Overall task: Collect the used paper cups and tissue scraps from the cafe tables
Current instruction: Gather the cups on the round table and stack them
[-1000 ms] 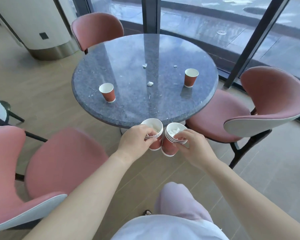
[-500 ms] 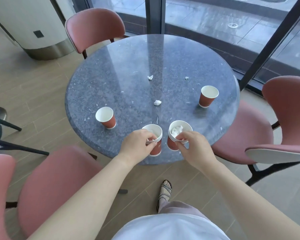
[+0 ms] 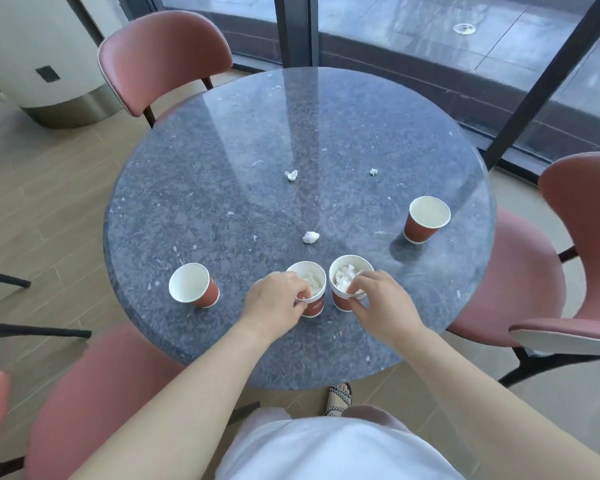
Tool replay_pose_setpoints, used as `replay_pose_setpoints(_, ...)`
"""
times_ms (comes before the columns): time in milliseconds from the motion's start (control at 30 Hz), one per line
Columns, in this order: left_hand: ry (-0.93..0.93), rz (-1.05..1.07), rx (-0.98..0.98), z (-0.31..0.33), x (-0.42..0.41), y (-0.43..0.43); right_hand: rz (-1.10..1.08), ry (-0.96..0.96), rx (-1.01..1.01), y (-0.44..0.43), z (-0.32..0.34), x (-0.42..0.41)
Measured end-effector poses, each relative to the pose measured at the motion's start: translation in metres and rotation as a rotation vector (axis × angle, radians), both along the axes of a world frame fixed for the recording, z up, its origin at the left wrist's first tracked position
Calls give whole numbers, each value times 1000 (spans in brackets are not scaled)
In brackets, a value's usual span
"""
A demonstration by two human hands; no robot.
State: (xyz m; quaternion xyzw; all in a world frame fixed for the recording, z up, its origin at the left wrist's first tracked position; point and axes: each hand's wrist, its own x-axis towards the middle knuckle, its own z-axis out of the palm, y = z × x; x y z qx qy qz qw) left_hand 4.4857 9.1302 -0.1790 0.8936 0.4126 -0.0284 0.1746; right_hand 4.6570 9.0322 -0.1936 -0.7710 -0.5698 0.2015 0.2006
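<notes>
Head view: on the near side of the table, the left hand pinches the rim of the left cup stack and the right hand the right cup stack, both holding tissue. Light paper walls likely crush easily; the stiff rim looks the safest hold.

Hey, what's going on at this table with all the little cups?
A person is clearing it. Their left hand grips the left stack of paper cups and their right hand grips the right stack; both hold tissue and stand on the round table. Not yet collected: the left cup, the right cup, a near scrap, a middle scrap and a tiny scrap.
</notes>
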Motion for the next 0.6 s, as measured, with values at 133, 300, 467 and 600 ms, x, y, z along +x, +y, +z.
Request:
replay_pose_setpoints(133,-5,-46,-39,-5,1,3,-24,-6,-66,-3,-4,-3)
replay_pose_setpoints(300,-50,-128,-87,-3,-2,1,-94,-2,-38,-13,1,-16)
replay_pose_setpoints(467,-168,-192,-85,8,-18,-4,-244,33,67,-32,10,-42)
replay_pose_setpoints(600,-236,-261,-87,18,-32,-16,-313,29,102,-58,20,-72)
